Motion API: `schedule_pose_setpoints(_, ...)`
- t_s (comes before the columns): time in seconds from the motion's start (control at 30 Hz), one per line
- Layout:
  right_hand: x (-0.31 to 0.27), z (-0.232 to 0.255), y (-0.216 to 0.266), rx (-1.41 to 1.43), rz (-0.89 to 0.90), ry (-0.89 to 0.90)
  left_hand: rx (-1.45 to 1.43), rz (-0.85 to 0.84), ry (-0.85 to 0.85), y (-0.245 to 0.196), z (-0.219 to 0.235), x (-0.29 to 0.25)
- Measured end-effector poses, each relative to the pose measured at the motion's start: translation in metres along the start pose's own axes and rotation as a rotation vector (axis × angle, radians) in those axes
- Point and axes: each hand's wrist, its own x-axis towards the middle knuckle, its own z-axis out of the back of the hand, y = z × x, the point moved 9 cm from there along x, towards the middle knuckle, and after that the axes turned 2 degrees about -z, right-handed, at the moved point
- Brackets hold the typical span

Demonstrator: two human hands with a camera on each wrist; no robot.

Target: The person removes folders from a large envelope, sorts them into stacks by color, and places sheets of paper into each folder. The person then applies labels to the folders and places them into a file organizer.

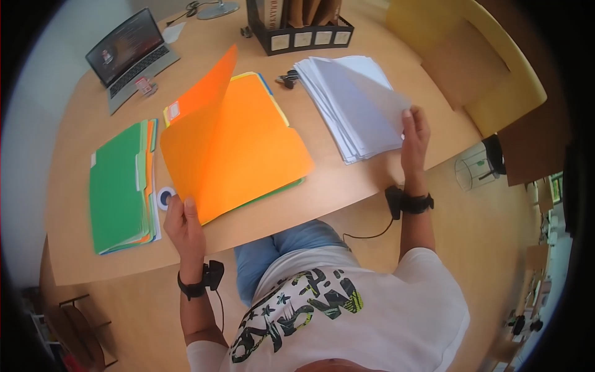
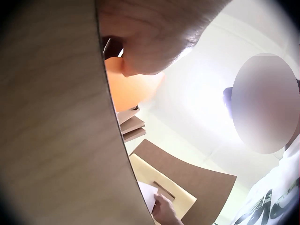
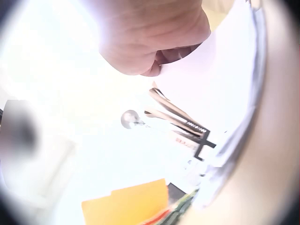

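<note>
Pinches near edge of orange folder [image 1: 254,149] in left hand [image 1: 185,229], thumb against curled fingers, with raised flap [image 1: 214,99] tilted up and leaning over; probably grips there to control flap from near side without covering folder middle. Shows yellow and blue edges beyond folder's far side and green below near edge, so likely rests on more folders, roughly squared into one pile.

Pinches near right corner of lifted sheet [image 1: 372,108] in right hand [image 1: 415,136], thumb against bent fingers. Holds corner above white paper stack [image 1: 330,118], probably by corner because easiest to peel from there. Cannot tell if one sheet or several. Spreads slightly along left side of stack, edges uneven. Sits right of orange folder, within right hand's reach.

Left of folder, on table [image 1: 347,186]: green folder pile [image 1: 118,186], tabs staggered along right side, likely for separate reading. Between pile and orange folder: small round item [image 1: 165,198], just beside left hand. Can't identify it.

Farther back: black file organizer [image 1: 291,42], labels facing person, presumably for easy reading; dark small items [image 1: 288,79] near paper; open laptop [image 1: 127,53] at far left, seemingly parked out of paper area.
</note>
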Motion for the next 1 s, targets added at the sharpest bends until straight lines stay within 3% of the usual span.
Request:
schedule_pose_setpoints(0.07, 0.006, -0.031, 0.05, -0.008, 0.146, 0.054, -0.107, 0.002, -0.11, -0.003, 0.007, 0.0)
schedule_pose_setpoints(0.17, -0.012, -0.112, 0.102, -0.184, 0.376, 0.291, -0.144, -0.022, -0.24, -0.006, 0.016, -0.001)
schedule_pose_setpoints(0.23, -0.04, -0.176, 0.125, -0.233, 0.478, 0.54, -0.129, -0.064, -0.299, -0.006, 0.022, -0.003)
schedule_pose_setpoints(0.3, -0.078, -0.226, 0.135, -0.374, 0.78, 0.671, -0.175, -0.026, -0.293, 0.012, 0.026, -0.008)
schedule_pose_setpoints(0.37, -0.103, -0.27, 0.121, -0.509, 0.704, 0.916, -0.21, -0.048, -0.306, 0.007, 0.025, -0.007)
schedule_pose_setpoints(0.57, -0.155, -0.323, 0.111, -0.485, 0.8, 1.26, -0.133, -0.022, -0.217, 0.002, 0.022, -0.009)
schedule_pose_setpoints(0.67, -0.167, -0.328, 0.111, -0.347, 0.933, 1.245, -0.227, 0.037, -0.162, -0.003, 0.018, -0.005)
schedule_pose_setpoints(0.77, -0.17, -0.331, 0.112, -0.327, 0.926, 1.271, -0.256, 0.035, -0.198, -0.007, 0.015, -0.001)
schedule_pose_setpoints(0.9, -0.167, -0.333, 0.114, -0.289, 0.942, 1.234, -0.161, -0.001, -0.195, -0.003, 0.013, 0.002)
schedule_pose_setpoints(1.0, -0.168, -0.342, 0.11, -0.295, 0.953, 1.243, -0.043, 0.063, -0.096, 0.007, 0.011, 0.001)
